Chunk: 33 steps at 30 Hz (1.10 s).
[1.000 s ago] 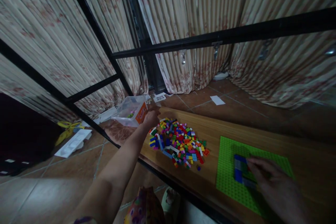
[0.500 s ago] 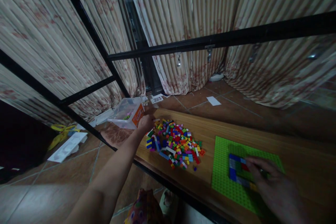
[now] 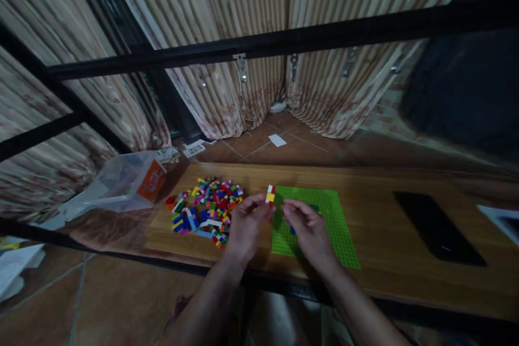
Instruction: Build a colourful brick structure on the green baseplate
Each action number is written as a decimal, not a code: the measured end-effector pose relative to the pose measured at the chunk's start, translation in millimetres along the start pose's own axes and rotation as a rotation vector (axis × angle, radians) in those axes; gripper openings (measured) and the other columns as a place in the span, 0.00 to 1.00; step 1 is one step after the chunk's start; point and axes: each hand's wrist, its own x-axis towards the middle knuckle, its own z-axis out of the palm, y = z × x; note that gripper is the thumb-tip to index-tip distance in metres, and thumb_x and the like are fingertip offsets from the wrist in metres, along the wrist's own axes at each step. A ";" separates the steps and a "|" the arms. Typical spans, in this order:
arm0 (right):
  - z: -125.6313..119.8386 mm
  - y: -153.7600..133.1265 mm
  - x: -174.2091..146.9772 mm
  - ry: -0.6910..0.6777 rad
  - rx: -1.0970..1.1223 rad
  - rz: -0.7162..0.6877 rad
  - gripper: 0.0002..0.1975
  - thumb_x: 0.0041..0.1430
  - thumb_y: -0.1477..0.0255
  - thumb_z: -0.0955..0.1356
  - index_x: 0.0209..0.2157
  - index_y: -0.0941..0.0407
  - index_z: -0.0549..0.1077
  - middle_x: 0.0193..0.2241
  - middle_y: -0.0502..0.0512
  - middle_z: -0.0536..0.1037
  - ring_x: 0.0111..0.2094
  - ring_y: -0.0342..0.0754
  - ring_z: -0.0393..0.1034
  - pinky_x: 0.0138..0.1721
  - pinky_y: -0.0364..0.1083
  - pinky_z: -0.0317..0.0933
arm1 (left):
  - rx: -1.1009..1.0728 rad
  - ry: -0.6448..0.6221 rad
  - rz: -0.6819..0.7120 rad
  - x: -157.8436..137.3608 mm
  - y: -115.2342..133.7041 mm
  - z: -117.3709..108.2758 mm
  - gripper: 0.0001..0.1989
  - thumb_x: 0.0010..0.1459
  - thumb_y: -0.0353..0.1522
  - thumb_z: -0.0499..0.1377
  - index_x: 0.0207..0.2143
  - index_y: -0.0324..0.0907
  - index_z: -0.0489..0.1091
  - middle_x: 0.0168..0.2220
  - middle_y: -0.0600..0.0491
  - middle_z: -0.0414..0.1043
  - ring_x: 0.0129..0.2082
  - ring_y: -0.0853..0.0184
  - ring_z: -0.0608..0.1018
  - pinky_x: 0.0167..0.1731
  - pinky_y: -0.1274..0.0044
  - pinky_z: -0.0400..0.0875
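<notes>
Between its fingers my left hand (image 3: 245, 230) pinches a few small toy building bricks (image 3: 270, 194), coloured white, red and yellow, just off the left edge of the green baseplate (image 3: 338, 232). My right hand (image 3: 308, 230) hovers over the baseplate, thumb and fingertips pressed together; anything in that pinch is too small to make out. Beneath it, my right hand mostly covers a group of bricks on the baseplate, with bits of blue (image 3: 292, 230) showing. To the left lies a heap of loose coloured bricks (image 3: 211, 203).
A clear plastic box (image 3: 117, 181) with an orange label sits beyond the left end of the wooden board (image 3: 373, 216). On the right lies a black flat slab, phone-like (image 3: 440, 227). A black metal bar (image 3: 263, 43) crosses ahead, before the curtains (image 3: 227, 5).
My left hand has come from the brick heap to the baseplate's edge, now holding bricks. My right hand has lifted from the bricks on the baseplate. The view has turned right.
</notes>
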 end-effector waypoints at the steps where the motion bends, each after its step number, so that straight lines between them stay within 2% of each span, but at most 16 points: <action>1: 0.1 -1.0 1.0 0.018 0.031 0.008 0.17 0.52 0.58 0.71 0.39 0.54 0.76 0.34 0.54 0.81 0.35 0.48 0.75 0.40 0.49 0.68 | 0.016 0.001 0.034 -0.9 -7.2 7.8 0.12 0.48 0.34 0.65 0.36 0.39 0.76 0.34 0.52 0.78 0.33 0.68 0.79 0.40 0.76 0.73; 4: -3.6 -0.6 4.6 0.072 0.087 -0.022 0.17 0.49 0.59 0.73 0.39 0.54 0.76 0.33 0.52 0.80 0.34 0.46 0.74 0.39 0.47 0.67 | 0.109 -0.015 0.169 0.0 -26.2 22.3 0.09 0.51 0.32 0.63 0.36 0.38 0.75 0.35 0.51 0.79 0.35 0.68 0.79 0.41 0.76 0.73; 9: -9.6 4.0 8.8 0.143 0.031 -0.092 0.14 0.49 0.62 0.73 0.35 0.55 0.77 0.31 0.51 0.80 0.32 0.45 0.72 0.37 0.46 0.66 | 0.346 -0.099 0.353 -0.9 -43.6 33.8 0.12 0.56 0.28 0.59 0.44 0.40 0.74 0.41 0.49 0.76 0.40 0.66 0.79 0.44 0.75 0.74; 16: -18.3 11.2 11.7 0.032 -0.118 -0.140 0.13 0.56 0.64 0.69 0.41 0.55 0.78 0.38 0.53 0.81 0.38 0.47 0.74 0.43 0.47 0.66 | 0.701 -0.117 0.550 2.8 -43.6 31.2 0.14 0.60 0.26 0.55 0.48 0.41 0.72 0.43 0.48 0.76 0.42 0.65 0.78 0.46 0.73 0.73; 21: -23.2 13.2 11.3 -0.021 -0.288 -0.186 0.13 0.59 0.63 0.67 0.41 0.54 0.79 0.39 0.54 0.81 0.39 0.49 0.74 0.43 0.48 0.65 | 0.910 -0.144 0.581 2.3 -42.3 27.2 0.14 0.62 0.25 0.52 0.47 0.40 0.71 0.40 0.47 0.75 0.40 0.64 0.77 0.44 0.72 0.72; 26: -18.2 17.4 13.2 -0.074 -0.296 -0.156 0.14 0.59 0.63 0.67 0.40 0.55 0.79 0.36 0.54 0.81 0.36 0.49 0.74 0.40 0.47 0.65 | 1.043 -0.132 0.567 3.1 -40.2 21.3 0.13 0.62 0.25 0.50 0.46 0.39 0.70 0.39 0.46 0.74 0.39 0.62 0.77 0.41 0.73 0.72; 30: -10.7 19.4 13.9 -0.139 -0.359 -0.169 0.15 0.60 0.63 0.66 0.42 0.55 0.78 0.35 0.54 0.81 0.35 0.48 0.73 0.38 0.46 0.64 | 1.056 -0.179 0.534 8.1 -31.0 5.8 0.13 0.61 0.25 0.50 0.43 0.38 0.71 0.38 0.46 0.73 0.37 0.63 0.76 0.39 0.73 0.71; 33: -1.1 19.6 10.9 -0.172 -0.478 -0.214 0.15 0.62 0.64 0.65 0.43 0.56 0.77 0.36 0.55 0.80 0.35 0.48 0.73 0.39 0.47 0.65 | 0.963 -0.152 0.451 15.2 -21.2 -14.6 0.12 0.59 0.25 0.51 0.40 0.38 0.73 0.35 0.48 0.74 0.33 0.66 0.74 0.36 0.75 0.69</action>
